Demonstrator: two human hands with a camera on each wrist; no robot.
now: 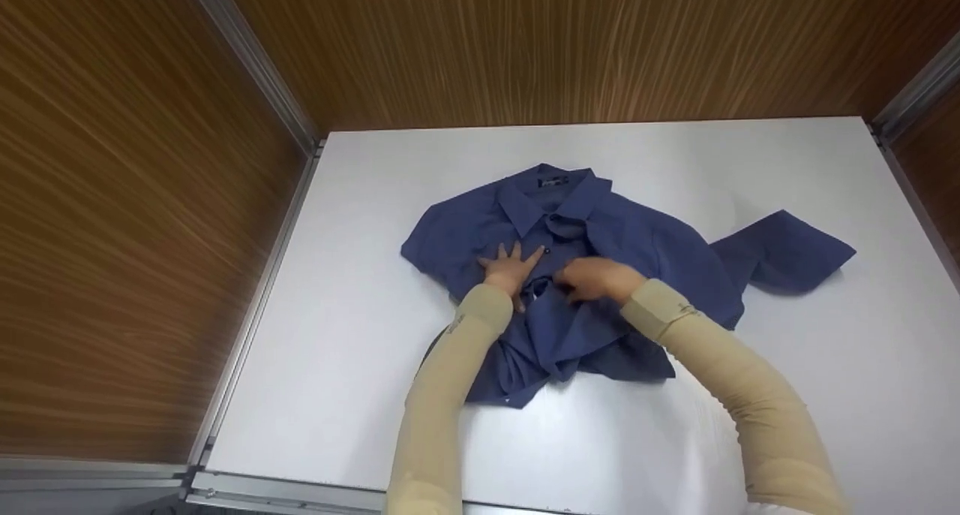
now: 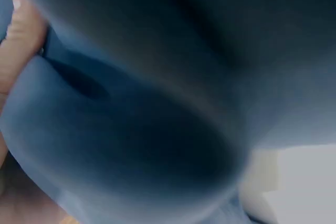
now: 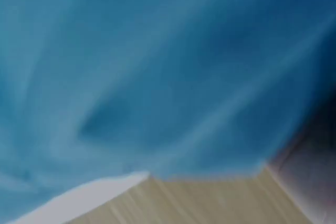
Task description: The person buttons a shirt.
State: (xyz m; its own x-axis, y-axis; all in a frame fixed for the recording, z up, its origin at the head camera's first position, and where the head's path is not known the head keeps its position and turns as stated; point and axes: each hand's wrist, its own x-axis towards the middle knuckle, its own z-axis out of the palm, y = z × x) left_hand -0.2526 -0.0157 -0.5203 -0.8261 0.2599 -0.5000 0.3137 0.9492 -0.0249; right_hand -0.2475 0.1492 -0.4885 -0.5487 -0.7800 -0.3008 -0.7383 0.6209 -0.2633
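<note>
A dark blue button-up shirt (image 1: 469,233) lies front up, its collar (image 1: 525,207) at the far side and the lower part bunched in folds. My left hand (image 1: 508,272) rests on the shirt front left of the buttons, fingers spread. My right hand (image 1: 600,278), slightly blurred, has its fingers curled and pinches the cloth near the button placket, just below the collar opening. In the left wrist view, raised shirt folds (image 2: 131,129) cover most of the frame beside the thumb (image 2: 23,35). Shirt cloth (image 3: 157,77) fills most of the right wrist view.
The shirt lies on a white table (image 1: 360,275) with a metal rail along its front edge. A shirt sleeve (image 1: 799,252) stretches out to the right. Wood-grain panels (image 1: 525,49) stand at the back and sides.
</note>
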